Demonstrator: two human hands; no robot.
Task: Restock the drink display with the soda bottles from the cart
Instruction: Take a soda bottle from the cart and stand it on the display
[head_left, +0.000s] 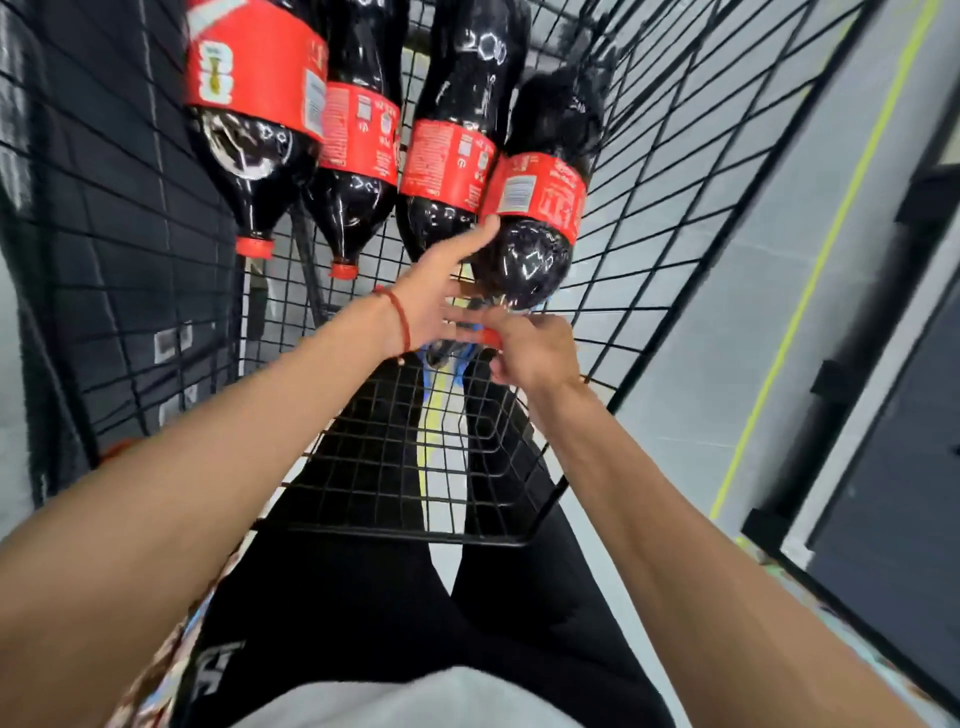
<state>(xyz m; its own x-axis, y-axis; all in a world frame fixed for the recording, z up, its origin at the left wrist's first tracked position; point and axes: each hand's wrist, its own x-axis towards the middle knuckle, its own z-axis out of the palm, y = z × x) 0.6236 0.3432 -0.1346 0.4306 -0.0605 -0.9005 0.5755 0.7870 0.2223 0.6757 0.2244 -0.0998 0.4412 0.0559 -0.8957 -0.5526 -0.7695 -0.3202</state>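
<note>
grey floor, yellow floor line, red wrist string

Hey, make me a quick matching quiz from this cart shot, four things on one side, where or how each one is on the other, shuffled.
Things:
1. left hand
2. right hand
3. leftmost bottle
4. bracelet

States:
A. on the left wrist
B. at the rightmost bottle's cap end
C. untouched, red cap showing
D. thumb on the rightmost bottle's shoulder

Pairs: 1-D, 2-B, 3-C, 4-A
</note>
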